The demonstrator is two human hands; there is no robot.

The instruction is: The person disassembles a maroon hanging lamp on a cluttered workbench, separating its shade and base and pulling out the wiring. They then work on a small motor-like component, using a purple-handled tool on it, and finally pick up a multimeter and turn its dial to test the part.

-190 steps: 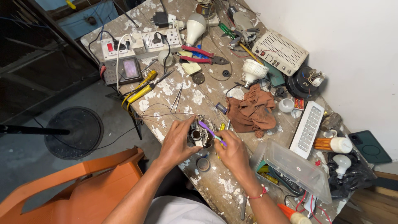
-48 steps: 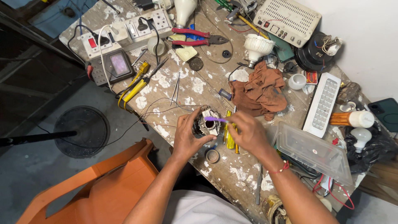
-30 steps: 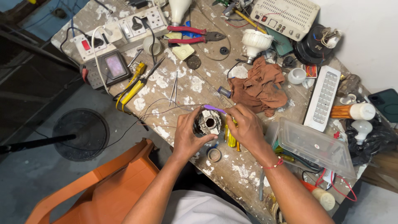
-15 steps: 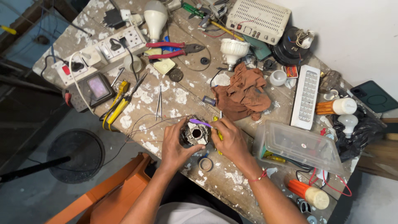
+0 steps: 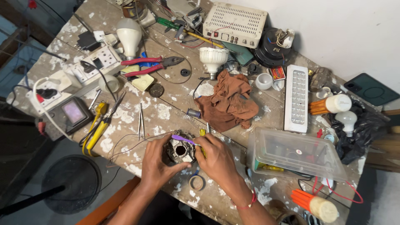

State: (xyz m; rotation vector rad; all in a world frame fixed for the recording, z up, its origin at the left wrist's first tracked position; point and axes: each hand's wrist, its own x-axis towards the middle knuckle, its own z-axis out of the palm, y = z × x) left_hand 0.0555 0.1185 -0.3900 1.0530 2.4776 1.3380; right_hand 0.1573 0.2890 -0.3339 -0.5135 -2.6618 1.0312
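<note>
The round grey metal motor stator with a dark centre hole (image 5: 181,150) sits near the front edge of your paint-spattered wooden workbench (image 5: 166,112), between your two hands; your left hand (image 5: 158,164) cups its left side, fingers curled around the casing and closed on it; your right hand (image 5: 217,160) is closed around a thin purple-handled tool (image 5: 183,139) whose tip lies across the top of the stator, with a yellow-handled tool (image 5: 203,133) just beside your fingers. Behind it a crumpled brown cloth (image 5: 228,102) lies near; a clear plastic lidded box (image 5: 296,153) stands to the right; a small roll of tape (image 5: 195,182) rests just in front. The step in hand looks like probing or picking at the windings around the bore; the next move seems to call for a firm left grip so the stator cannot turn, and a light, controlled tip, since a slip could nick the fine wire (image 5: 129,141) trailing off to the left.
</note>
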